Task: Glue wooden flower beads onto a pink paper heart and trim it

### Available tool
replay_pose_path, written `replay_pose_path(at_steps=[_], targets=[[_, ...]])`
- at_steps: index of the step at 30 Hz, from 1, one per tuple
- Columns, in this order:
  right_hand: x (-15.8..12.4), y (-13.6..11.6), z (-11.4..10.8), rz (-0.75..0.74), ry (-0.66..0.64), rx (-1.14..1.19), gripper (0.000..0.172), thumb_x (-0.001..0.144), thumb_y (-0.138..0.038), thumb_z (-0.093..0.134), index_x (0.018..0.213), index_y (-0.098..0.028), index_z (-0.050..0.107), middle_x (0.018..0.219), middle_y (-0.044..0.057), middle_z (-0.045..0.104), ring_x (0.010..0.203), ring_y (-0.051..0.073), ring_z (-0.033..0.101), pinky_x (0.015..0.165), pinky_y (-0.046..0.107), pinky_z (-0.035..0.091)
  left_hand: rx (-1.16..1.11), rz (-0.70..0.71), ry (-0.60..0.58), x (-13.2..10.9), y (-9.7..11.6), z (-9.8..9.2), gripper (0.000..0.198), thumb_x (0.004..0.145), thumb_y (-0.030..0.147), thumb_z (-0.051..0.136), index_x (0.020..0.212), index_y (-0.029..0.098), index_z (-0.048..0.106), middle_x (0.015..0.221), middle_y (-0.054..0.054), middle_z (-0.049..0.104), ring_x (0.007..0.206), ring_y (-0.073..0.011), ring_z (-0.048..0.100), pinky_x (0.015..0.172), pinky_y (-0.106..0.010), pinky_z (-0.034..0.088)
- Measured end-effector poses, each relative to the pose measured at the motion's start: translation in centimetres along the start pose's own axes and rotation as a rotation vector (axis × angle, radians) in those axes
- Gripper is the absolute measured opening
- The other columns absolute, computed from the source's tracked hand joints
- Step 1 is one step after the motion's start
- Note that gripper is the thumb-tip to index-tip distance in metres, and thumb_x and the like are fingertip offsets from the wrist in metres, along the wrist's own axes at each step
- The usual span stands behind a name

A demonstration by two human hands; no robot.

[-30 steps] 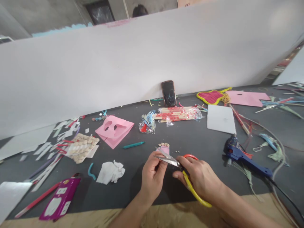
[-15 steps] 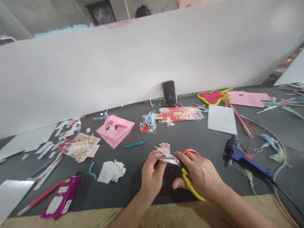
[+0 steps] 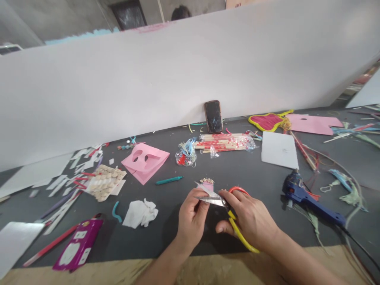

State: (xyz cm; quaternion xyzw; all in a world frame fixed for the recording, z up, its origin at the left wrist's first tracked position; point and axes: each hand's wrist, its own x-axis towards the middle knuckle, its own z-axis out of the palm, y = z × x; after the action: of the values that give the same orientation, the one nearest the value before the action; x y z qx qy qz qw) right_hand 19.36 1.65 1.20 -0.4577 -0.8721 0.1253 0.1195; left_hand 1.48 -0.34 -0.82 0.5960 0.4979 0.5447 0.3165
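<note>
The left hand (image 3: 192, 221) is closed in a pinch on a small pale paper scrap (image 3: 204, 191) at the steel blades of the yellow-and-red-handled scissors (image 3: 212, 201), which the curled right hand (image 3: 252, 223) grips, just beside a small pink paper piece topped with tiny beads (image 3: 207, 185) on the dark grey surface (image 3: 166, 237).

Illumination is bright, diffuse and even, with no visible source. Soft shadows fall beneath the left hand (image 3: 192, 221) and right hand (image 3: 249, 221) on the dark work surface (image 3: 237, 174). The phone screen (image 3: 213, 116) shows faint glare. Wide-angle distortion bends the white foam board (image 3: 190, 79) toward the frame edges. Fine edges appear slightly soft.
</note>
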Motion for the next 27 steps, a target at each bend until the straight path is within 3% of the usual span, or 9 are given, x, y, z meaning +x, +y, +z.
replay_pose_path(at_steps=[5, 18, 27], targets=[[0.03, 0.24, 0.38, -0.009, -0.047, 0.074, 0.057, 0.089, -0.063, 0.038, 0.117, -0.016, 0.053, 0.090, 0.011, 0.064, 0.078, 0.025, 0.066, 0.066, 0.034, 0.051, 0.006, -0.012, -0.009, -0.08, -0.11, 0.05, 0.013, 0.090, 0.020, 0.051, 0.082, 0.017, 0.060, 0.083, -0.003, 0.061, 0.079, -0.0135, 0.058, 0.072, -0.023, 0.046], [-0.57, 0.21, 0.41, -0.010, -0.004, 0.006, 0.046, 0.095, -0.055, 0.031, 0.107, -0.018, 0.055, 0.079, 0.007, 0.066, 0.070, 0.024, 0.066, 0.057, 0.032, 0.045, -0.004, -0.083, -0.046, -0.11, 0.33, 0.15, 0.015, 0.091, 0.024, 0.049, 0.081, 0.017, 0.057, 0.082, -0.003, 0.061, 0.080, -0.0157, 0.060, 0.075, -0.026, 0.046], [-0.22, 0.32, 0.00, -0.043, 0.058, -0.005, 0.061, 0.083, -0.069, 0.044, 0.116, -0.018, 0.055, 0.084, 0.009, 0.066, 0.071, 0.024, 0.065, 0.060, 0.031, 0.046, -0.015, -0.003, -0.019, -0.02, 0.31, 0.00, 0.015, 0.091, 0.021, 0.050, 0.080, 0.017, 0.060, 0.082, -0.002, 0.060, 0.076, -0.0138, 0.057, 0.070, -0.024, 0.045]])
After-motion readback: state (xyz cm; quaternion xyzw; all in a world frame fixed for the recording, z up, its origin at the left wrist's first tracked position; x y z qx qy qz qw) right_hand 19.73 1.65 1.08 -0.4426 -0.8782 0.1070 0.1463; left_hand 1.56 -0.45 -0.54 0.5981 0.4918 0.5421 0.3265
